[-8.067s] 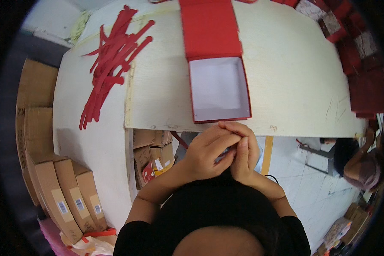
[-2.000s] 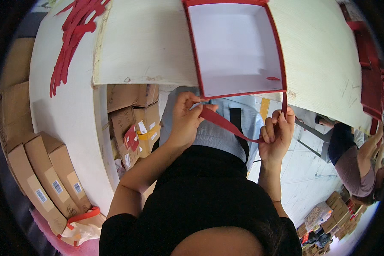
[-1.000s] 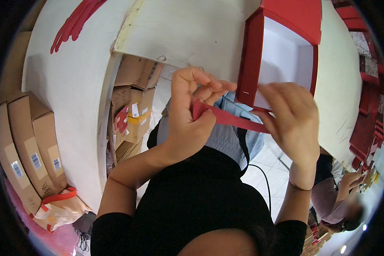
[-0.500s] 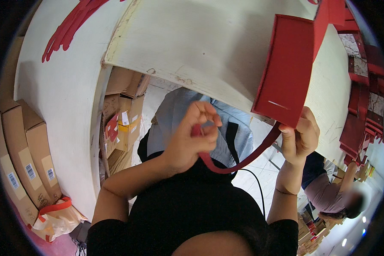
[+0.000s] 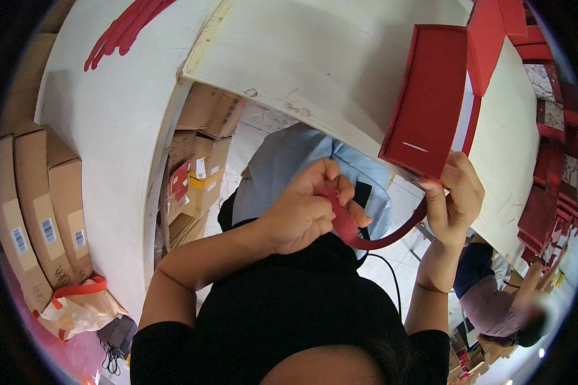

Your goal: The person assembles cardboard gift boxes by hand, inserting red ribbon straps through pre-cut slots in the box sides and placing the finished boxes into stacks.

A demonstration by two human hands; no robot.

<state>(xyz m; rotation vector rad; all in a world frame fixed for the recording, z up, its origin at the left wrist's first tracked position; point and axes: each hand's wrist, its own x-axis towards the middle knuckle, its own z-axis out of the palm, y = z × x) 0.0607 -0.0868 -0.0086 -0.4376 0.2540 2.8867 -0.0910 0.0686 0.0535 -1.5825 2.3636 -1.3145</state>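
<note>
A red box (image 5: 424,96) stands over the table's near edge on the right, its side panel facing me with a short pale slit near the lower end. From the box's lower corner a dark red ribbon (image 5: 392,239) curves down and across to the left. My right hand (image 5: 455,199) pinches the box's lower edge where the ribbon comes out, thumb in front. Around the ribbon's other end, the fingers of my left hand (image 5: 321,208) are closed, and the tip is partly hidden by them.
More red ribbons (image 5: 125,29) lie on the white table (image 5: 302,58) at the far left. Cardboard boxes (image 5: 42,218) stand at the left, others (image 5: 205,154) under the table. Stacked red boxes (image 5: 542,199) line the right side, near another person (image 5: 494,301).
My left hand has moved right, toward the box, and its fingers have closed further on the ribbon end. The ribbon's loop is shorter. A pale inner strip of the box now shows.
</note>
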